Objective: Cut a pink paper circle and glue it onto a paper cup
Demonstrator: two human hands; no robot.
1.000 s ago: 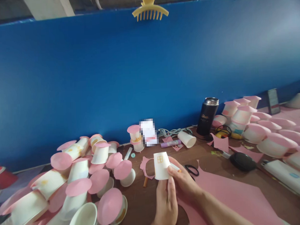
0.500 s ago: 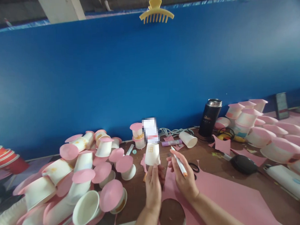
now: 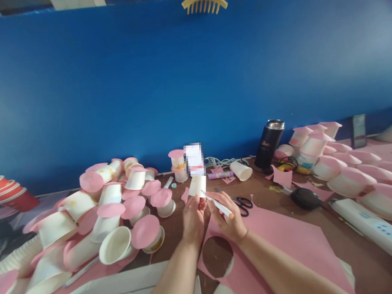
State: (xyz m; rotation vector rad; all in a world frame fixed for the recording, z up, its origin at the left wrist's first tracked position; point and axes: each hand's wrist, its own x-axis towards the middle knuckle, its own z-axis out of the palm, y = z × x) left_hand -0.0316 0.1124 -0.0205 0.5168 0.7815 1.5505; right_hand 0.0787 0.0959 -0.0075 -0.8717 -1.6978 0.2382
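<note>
My left hand [image 3: 192, 220] is wrapped round the rim end of a white paper cup [image 3: 198, 186], which carries a small yellow drawn grid. In my right hand [image 3: 229, 216] a white marker [image 3: 221, 207] with an orange end is gripped like a pen. Its tip is at the cup's lower right side; whether it touches I cannot tell. Just behind the cup stands a pale pixelated rectangle [image 3: 194, 158], its content unreadable. Under my right forearm lies a pink paper sheet [image 3: 289, 242] with a round hole cut in it. Black-handled scissors [image 3: 245, 206] lie beside my right hand.
Many white cups with pink paper discs [image 3: 146, 231] crowd the left; more pink-topped cups [image 3: 351, 182] fill the right. A black flask [image 3: 269, 144], a lying paper cup [image 3: 241, 171], a purple tube [image 3: 220, 175] and a white power strip [image 3: 372, 226] surround the work area.
The marker has come left to the cup, and its tip is now beside the cup wall. The cup has turned and its grid has shifted left. The view has tipped downward.
</note>
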